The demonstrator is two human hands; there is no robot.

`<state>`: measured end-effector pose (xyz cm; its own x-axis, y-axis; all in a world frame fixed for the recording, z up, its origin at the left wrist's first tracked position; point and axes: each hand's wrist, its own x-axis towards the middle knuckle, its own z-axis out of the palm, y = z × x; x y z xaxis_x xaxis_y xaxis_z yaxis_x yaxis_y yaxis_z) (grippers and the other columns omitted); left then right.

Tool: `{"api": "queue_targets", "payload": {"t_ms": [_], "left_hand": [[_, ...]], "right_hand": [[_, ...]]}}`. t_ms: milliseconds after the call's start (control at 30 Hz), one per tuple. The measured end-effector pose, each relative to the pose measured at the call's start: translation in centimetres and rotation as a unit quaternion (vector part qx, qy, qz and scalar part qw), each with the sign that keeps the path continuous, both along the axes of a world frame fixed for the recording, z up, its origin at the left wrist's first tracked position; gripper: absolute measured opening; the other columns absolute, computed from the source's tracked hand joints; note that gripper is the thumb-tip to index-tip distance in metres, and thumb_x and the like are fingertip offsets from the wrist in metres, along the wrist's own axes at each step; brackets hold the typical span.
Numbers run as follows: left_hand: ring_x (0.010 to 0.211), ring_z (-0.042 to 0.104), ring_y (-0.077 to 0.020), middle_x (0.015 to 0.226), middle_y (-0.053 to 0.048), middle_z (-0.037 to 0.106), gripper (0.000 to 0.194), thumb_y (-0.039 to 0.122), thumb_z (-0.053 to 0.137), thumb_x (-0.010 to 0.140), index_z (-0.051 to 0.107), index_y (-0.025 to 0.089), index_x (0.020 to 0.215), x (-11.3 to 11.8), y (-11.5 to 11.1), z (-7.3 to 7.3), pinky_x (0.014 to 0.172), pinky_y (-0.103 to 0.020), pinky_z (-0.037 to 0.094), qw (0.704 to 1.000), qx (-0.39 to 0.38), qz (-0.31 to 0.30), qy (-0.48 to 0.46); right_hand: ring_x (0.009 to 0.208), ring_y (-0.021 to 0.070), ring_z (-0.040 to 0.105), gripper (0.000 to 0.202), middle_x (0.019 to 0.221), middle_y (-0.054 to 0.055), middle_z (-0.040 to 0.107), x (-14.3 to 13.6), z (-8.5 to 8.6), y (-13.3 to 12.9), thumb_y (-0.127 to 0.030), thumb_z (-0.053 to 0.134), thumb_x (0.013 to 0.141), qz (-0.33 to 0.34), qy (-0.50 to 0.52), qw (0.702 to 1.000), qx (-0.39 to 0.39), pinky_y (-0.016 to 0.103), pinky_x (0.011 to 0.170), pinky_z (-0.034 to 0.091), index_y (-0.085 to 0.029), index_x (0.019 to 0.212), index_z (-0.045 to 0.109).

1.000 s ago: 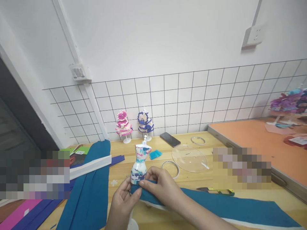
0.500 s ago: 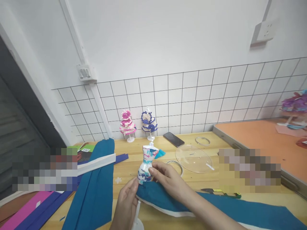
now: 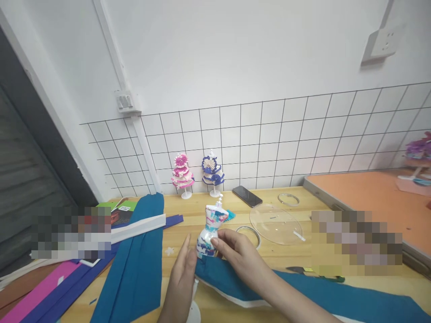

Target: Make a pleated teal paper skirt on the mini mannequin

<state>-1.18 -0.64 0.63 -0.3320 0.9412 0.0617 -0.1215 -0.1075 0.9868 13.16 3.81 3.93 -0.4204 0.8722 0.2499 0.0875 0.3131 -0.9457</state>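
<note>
flanking painted mannequin [image 3: 207,240] | both hands [image 3: 235,253] | teal strip [image 3: 222,276] (white-edged) against its hips

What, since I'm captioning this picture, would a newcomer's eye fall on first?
Probably the small paint-streaked mannequin, low in the middle between the left hand and right hand, with a teal strip at its lower part trailing off to the right. Next might come the pink-and-white figure and blue-and-cream figure side by side near the wall grid, then the bright orange surface at the right.
</note>
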Motion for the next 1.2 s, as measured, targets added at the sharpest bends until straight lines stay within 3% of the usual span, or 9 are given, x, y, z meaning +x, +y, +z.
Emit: {"api": "queue_targets", "payload": {"t_ms": [133,433,633,833,1100,1200], "left_hand": [[0.099,0.059,-0.026,0.106,-0.01,0.063,0.071,0.035,0.07,0.062,0.041,0.02,0.126,0.4,0.1,0.1,0.079,-0.029,0.048,0.998,0.055,-0.019,-0.013],[0.089,0.063,-0.021,0.088,-0.005,0.066,0.065,0.028,0.074,0.057,0.05,0.022,0.117,0.4,0.3,-0.1,0.077,-0.023,0.048,0.996,0.086,0.006,-0.011],[0.088,0.064,-0.021,0.085,-0.005,0.068,0.073,0.02,0.076,0.055,0.043,0.02,0.12,-0.6,0.8,-0.2,0.075,-0.022,0.049,0.995,0.069,-0.057,-0.043],[0.087,0.064,-0.0178,0.087,-0.005,0.069,0.078,0.022,0.075,0.057,0.038,0.018,0.126,-0.6,0.5,0.5,0.075,-0.019,0.049,0.996,0.075,-0.033,-0.04],[0.095,0.062,-0.0211,0.1,-0.009,0.07,0.07,0.024,0.077,0.056,0.048,0.017,0.118,-0.2,0.1,1.1,0.077,-0.02,0.049,0.996,0.045,-0.015,-0.079],[0.097,0.062,-0.0232,0.104,-0.01,0.068,0.067,0.024,0.077,0.055,0.05,0.018,0.116,-0.2,0.1,1.3,0.079,-0.023,0.049,0.994,0.038,-0.019,-0.099]], "right_hand": [[0.066,0.0143,0.052,0.026,0.069,0.0,0.057,0.0,0.2,-0.1,-0.035,0.044,0.086,0.023,0.003,1.0,0.015,0.022,0.059,0.039,-0.017,0.078,0.06],[0.065,0.0124,0.051,0.028,0.066,-0.002,0.055,0.3,0.5,-0.5,-0.029,0.039,0.09,-0.009,-0.092,0.986,0.136,0.021,0.06,0.035,-0.018,0.069,0.054],[0.065,0.0122,0.051,0.027,0.067,-0.002,0.054,0.3,0.7,-0.6,-0.027,0.036,0.092,-0.027,-0.139,0.972,0.187,0.021,0.06,0.034,-0.019,0.07,0.05],[0.067,0.0132,0.052,0.028,0.072,0.0,0.057,0.0,0.6,-0.8,-0.028,0.032,0.093,-0.009,-0.108,0.98,0.167,0.022,0.062,0.037,-0.019,0.074,0.051],[0.073,0.0137,0.054,0.04,0.078,0.0,0.06,0.0,1.5,-1.5,-0.034,0.024,0.095,0.061,0.023,0.993,0.094,0.023,0.068,0.039,-0.019,0.079,0.058],[0.082,0.0154,0.056,0.037,0.088,0.001,0.063,0.1,1.8,-1.5,-0.035,0.026,0.094,0.077,0.029,0.993,0.082,0.024,0.075,0.04,-0.02,0.094,0.06]]}}
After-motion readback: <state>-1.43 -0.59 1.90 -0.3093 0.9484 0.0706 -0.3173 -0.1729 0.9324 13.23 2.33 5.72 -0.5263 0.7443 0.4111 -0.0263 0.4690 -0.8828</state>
